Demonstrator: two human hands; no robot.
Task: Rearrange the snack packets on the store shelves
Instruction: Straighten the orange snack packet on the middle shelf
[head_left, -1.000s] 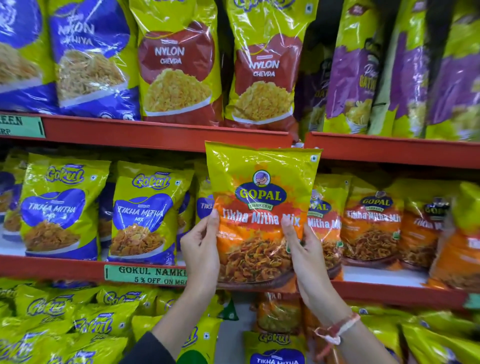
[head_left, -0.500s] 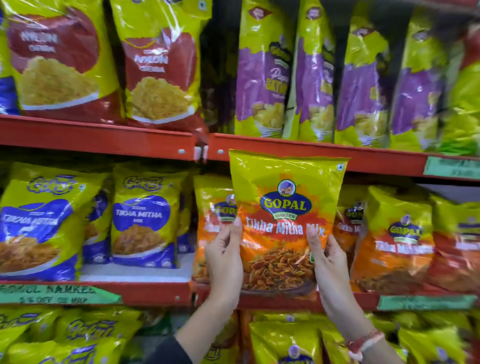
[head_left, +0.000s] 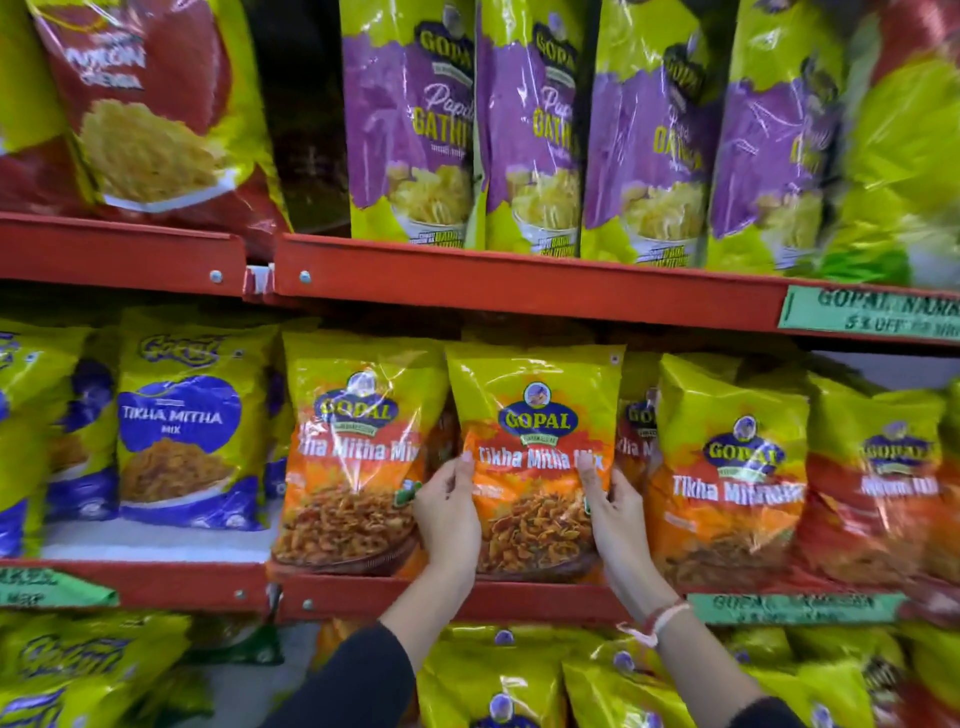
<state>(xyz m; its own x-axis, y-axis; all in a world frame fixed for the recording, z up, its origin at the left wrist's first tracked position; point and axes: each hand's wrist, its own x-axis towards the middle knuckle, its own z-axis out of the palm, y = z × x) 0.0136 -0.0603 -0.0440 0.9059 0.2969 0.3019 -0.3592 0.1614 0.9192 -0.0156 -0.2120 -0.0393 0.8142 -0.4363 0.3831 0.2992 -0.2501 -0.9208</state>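
Left hand is curled round the left edge of the orange snack packet, right hand clamps the other edge, bottom sitting on the middle shelf between its neighbours. Looks light, puffy and slick, so I'd pinch low at the sides, gently, contents probably crush.

place: a shop, snack aisle | shelving: red metal shelves are running in tiers | stock: identical Gopal Tikha Mitha Mix packets are standing in rows, purple Gathiya packets above | labels: green discount tags are reading "5% OFF" on the shelf edges
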